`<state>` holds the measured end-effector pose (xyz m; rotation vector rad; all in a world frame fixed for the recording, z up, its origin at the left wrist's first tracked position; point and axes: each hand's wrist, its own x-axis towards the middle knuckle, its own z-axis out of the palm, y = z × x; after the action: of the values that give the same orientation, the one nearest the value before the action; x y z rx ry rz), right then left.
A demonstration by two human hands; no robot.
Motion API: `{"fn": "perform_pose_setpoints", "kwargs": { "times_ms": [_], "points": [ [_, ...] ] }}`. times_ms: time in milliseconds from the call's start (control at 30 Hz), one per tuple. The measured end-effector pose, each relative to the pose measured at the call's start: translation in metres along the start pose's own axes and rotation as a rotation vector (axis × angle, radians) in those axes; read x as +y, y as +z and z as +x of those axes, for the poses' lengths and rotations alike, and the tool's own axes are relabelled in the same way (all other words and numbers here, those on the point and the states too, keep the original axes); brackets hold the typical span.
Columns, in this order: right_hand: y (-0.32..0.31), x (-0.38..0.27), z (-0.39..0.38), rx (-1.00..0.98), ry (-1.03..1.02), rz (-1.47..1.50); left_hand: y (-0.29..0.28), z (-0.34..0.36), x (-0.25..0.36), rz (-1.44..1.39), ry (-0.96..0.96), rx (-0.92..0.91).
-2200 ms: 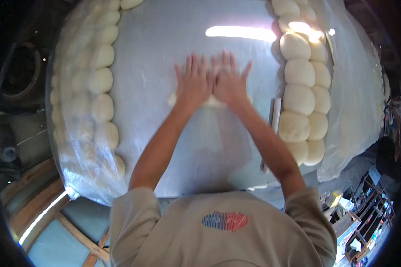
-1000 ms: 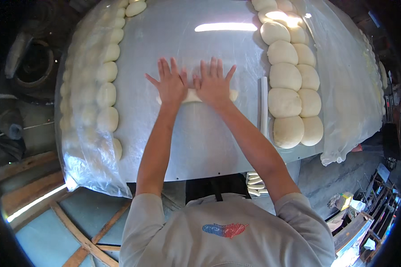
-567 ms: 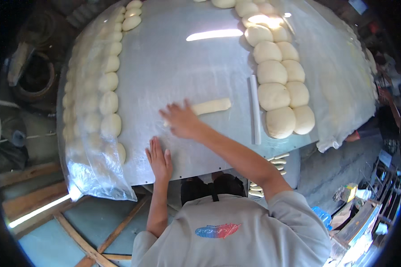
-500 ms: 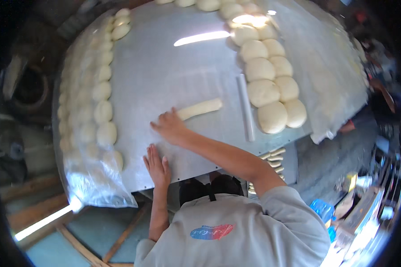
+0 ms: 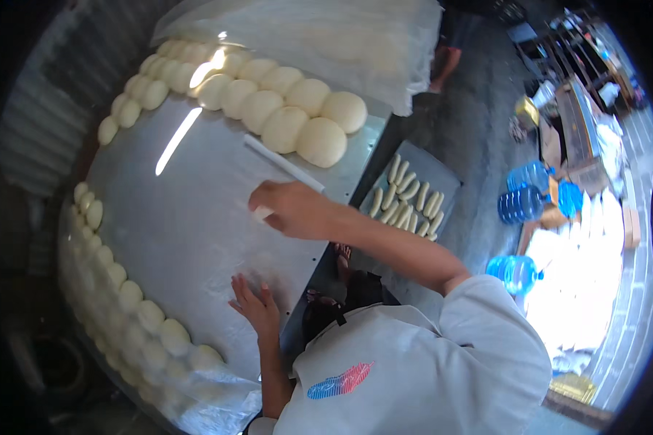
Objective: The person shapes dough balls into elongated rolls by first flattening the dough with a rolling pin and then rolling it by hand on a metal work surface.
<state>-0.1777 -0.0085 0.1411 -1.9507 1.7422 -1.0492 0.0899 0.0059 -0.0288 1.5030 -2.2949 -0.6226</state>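
Observation:
My right hand is closed around a dough roll; only a pale end of it shows below the fingers, and the rest is hidden by the hand. It is over the metal worktable. Nearer to me, my left hand rests on the tabletop with its fingers spread, holding nothing. Just beyond the right hand lies a slim white rod. Behind the rod, round dough balls sit in a double row along the table's far side.
More dough balls line the left edge, partly under clear plastic sheeting. Right of the table, a tray holds several dough sticks. Blue water jugs stand on the floor farther right. Another plastic sheet covers the far side.
My view has swung to the right, bringing the tray and jugs into sight. The dough roll that lay on the table is now in my right hand. My left hand stays flat on the table.

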Motion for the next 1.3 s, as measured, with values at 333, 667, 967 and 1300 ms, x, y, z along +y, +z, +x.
{"fn": "perform_pose_setpoints", "kwargs": {
  "times_ms": [333,667,967,1300],
  "points": [
    [-0.19,0.078,-0.143,0.254,0.403,-0.013,0.059,0.063,0.055,0.428,0.14,-0.001],
    [-0.125,0.36,-0.269,0.456,0.738,-0.59,0.06,0.075,0.08,0.431,0.051,-0.014],
    [0.116,0.332,-0.315,-0.446,0.857,-0.329,0.063,0.077,0.082,0.439,0.101,0.031],
    [0.039,0.303,-0.257,-0.173,1.186,0.088,0.052,0.066,0.065,0.424,-0.03,0.03]
  ]
}}
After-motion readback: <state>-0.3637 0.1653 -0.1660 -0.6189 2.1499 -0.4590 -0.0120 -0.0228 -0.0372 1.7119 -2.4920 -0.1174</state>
